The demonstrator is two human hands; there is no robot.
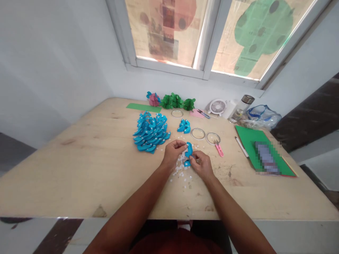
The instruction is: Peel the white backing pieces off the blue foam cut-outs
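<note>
A curved blue paper piece [189, 150] is held up between my two hands near the middle of the table. My left hand [173, 151] pinches it at its upper left side. My right hand [202, 164] grips its lower right edge with thumb and fingers. Another bit of blue paper with a white square [187, 163] shows just below. Small white paper scraps [181, 169] lie scattered under my hands. A large heap of curved blue paper pieces with white squares [150, 132] stands to the left, and a smaller blue cluster [184, 126] lies beyond my hands.
Tape rolls [198, 133] and pink-handled thread snips [219, 149] lie right of centre. Green sheets [249, 141] carry a blurred phone-like object [267, 158], beside a marker [241, 146]. Along the wall stand green paper shapes [174, 101], a fan [217, 107], and a bottle [241, 108].
</note>
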